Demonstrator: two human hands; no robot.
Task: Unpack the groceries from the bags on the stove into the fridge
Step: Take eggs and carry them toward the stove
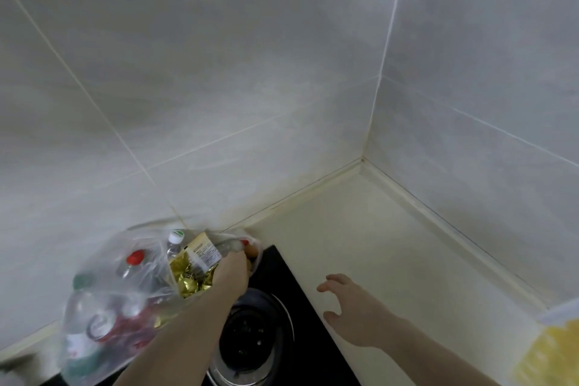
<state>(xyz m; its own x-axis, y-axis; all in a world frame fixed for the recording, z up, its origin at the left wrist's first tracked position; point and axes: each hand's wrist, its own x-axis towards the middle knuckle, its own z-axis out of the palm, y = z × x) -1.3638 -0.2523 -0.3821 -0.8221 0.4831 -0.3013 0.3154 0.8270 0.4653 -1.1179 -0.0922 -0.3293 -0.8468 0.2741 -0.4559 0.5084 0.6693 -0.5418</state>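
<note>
Left hand (230,273): fingers curled round a gold foil packet (194,273), held at the mouth of a clear plastic bag (103,301). Bag: on the black stove (282,279) by the tiled wall, holding capped bottles (133,263). Right hand (351,307): fingers spread, holding nothing, over the cream counter (391,244) beside the burner (250,345).
</note>
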